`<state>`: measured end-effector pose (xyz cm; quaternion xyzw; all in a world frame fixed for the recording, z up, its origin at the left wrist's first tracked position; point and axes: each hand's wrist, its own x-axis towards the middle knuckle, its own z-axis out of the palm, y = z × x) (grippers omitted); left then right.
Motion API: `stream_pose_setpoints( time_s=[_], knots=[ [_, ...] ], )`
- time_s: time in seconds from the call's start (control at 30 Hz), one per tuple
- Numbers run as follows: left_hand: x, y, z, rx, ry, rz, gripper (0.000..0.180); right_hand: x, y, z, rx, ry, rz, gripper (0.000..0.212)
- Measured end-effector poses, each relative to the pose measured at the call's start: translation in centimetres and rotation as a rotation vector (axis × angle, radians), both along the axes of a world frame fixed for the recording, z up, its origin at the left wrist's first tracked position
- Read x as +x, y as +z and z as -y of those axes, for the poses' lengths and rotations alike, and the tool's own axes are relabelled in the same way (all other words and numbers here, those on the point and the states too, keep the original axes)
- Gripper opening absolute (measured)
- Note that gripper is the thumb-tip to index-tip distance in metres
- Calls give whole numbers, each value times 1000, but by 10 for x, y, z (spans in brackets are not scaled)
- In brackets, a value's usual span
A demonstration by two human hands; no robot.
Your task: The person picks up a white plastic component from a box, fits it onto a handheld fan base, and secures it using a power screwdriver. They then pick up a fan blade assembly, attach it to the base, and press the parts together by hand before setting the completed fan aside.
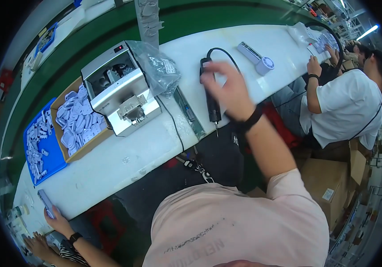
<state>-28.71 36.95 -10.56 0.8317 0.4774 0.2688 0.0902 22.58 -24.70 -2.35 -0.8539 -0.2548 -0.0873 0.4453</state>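
Lavender, slim plastic casing (45, 200) juts forward from the pinching left hand (58, 222) — likely light, stiff, best held by its edges; the right hand (230, 89), blurred, half-spread, is over a black cylindrical screwdriver (212, 106) — contact unclear.

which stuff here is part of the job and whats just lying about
Likely part of the job:
lavender piece in the left hand
black screwdriver by the right hand
silver machine

Likely just lying about:
clear plastic bag
cardboard box
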Motion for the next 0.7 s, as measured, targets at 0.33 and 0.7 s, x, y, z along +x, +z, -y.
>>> stream_pose_setpoints(
  time_s=[0.33,0.7],
  knots=[
    [89,72,74,254,-232,-13,57,166,-3,122,-858,-387,-160,48],
    [276,109,196,34,-718,171,34,-65,72,10,297,336,-411,46]
  ],
)
